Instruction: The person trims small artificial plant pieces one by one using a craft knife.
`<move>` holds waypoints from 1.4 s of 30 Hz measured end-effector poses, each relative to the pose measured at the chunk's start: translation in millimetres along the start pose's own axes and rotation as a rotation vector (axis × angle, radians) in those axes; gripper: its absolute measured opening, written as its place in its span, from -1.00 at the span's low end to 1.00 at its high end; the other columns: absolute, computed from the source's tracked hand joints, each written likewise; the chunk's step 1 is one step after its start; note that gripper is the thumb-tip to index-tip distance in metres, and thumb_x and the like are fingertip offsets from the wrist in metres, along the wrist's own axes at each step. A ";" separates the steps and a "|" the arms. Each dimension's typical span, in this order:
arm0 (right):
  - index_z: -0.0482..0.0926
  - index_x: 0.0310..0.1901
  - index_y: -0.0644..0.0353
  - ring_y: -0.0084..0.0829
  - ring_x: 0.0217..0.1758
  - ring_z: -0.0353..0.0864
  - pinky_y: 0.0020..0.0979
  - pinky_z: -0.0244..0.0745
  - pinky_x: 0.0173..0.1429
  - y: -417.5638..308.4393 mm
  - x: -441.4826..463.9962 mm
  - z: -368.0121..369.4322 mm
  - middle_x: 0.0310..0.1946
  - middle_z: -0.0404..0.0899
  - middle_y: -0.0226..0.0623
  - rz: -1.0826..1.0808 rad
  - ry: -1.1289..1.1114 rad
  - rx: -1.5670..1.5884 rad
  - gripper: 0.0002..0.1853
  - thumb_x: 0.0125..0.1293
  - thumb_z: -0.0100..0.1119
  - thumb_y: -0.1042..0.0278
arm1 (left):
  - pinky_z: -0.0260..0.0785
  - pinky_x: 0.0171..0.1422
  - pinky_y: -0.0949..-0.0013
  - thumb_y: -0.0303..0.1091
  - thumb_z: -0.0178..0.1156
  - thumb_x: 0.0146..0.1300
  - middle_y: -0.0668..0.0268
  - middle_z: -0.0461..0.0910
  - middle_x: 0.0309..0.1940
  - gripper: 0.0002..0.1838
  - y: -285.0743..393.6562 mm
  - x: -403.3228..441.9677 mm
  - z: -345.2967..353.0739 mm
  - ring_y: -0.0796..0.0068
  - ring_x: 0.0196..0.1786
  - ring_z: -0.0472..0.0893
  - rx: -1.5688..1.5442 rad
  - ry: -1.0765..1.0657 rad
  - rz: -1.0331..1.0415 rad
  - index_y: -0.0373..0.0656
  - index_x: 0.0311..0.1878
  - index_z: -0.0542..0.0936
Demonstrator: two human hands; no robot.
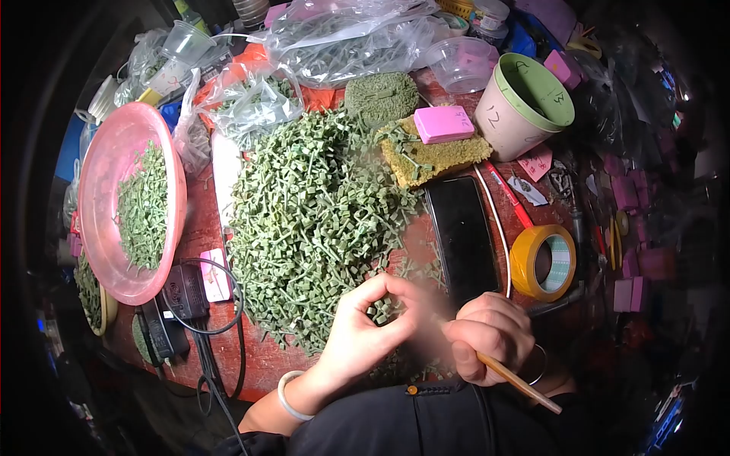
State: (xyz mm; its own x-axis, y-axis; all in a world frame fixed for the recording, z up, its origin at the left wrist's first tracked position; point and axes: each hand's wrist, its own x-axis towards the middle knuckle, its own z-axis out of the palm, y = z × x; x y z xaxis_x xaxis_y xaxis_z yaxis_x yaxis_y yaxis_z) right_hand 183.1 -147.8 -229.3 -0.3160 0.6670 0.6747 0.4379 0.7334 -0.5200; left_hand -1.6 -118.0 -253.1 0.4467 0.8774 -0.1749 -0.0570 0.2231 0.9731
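Note:
My left hand [365, 327], with a white bangle on its wrist, is closed in a pinch over the near edge of a pile of small green pieces [304, 235]. Its thumb and forefinger form a ring, and a blur hides the tips and anything between them. My right hand [490, 338] is wrapped round a thin wooden stick [525, 384], whose plain end slants down to the right. The stick's other end is lost in the fist and the blur. A black phone [462, 235] lies just beyond my right hand.
At the left stands a pink basin [95, 205] with green pieces, near black adapters and cables [186, 292]. Yellow tape [541, 262], a red pen [509, 196], a sponge [437, 158] with a pink box [443, 124], and a white-green pot [506, 106] sit right. Plastic bags [342, 42] line the back.

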 end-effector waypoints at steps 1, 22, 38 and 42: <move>0.48 -0.16 0.32 -0.36 -0.57 0.49 -0.38 0.42 -0.48 0.5 0.3 -0.3 -0.56 0.45 -0.30 -0.001 0.000 0.000 -0.79 0.17 0.20 0.49 | 0.23 -0.50 0.67 -0.50 0.27 0.23 0.41 0.58 -0.35 -0.86 3.3 -0.7 -0.2 0.77 -0.49 0.48 -0.073 -0.009 -0.125 -0.23 -0.16 0.57; 0.44 -0.15 0.32 -0.38 -0.51 0.50 -0.41 0.46 -0.40 -0.9 -3.9 -15.4 -0.45 0.47 -0.25 0.240 0.097 0.225 -0.87 0.31 0.00 0.49 | 0.12 -0.52 0.68 -0.56 0.28 0.18 0.45 0.48 -0.34 -0.75 1.3 -0.7 -3.9 0.81 -0.53 0.37 -0.323 -0.045 -0.224 -0.21 -0.06 0.54; 0.49 -0.20 0.36 -0.40 -0.49 0.57 -0.43 0.49 -0.40 1.0 3.8 -5.5 -0.45 0.54 -0.21 0.362 0.021 0.271 -0.90 0.29 0.01 0.60 | 0.35 -0.23 0.61 -0.61 0.25 0.07 0.44 0.55 -0.42 -0.82 5.4 -0.6 0.5 0.73 -0.36 0.48 0.234 0.064 0.116 -0.24 -0.22 0.63; 0.50 -0.18 0.34 -0.38 -0.49 0.56 -0.42 0.48 -0.41 1.6 1.9 -9.0 -0.44 0.55 -0.21 0.345 0.082 0.134 -0.89 0.28 0.02 0.58 | 0.35 -0.30 0.61 -0.60 0.27 0.07 0.43 0.54 -0.47 -0.82 2.4 0.2 -0.8 0.72 -0.43 0.48 0.360 0.092 0.217 -0.24 -0.22 0.64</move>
State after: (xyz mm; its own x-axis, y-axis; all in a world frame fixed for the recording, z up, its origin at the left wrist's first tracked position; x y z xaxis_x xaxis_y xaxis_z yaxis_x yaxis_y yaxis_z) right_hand 190.8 -146.5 -224.2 -0.0987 0.8690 0.4848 0.3910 0.4819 -0.7842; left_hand -2.4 -117.0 -250.9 0.3764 0.9255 0.0425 0.1819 -0.1188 0.9761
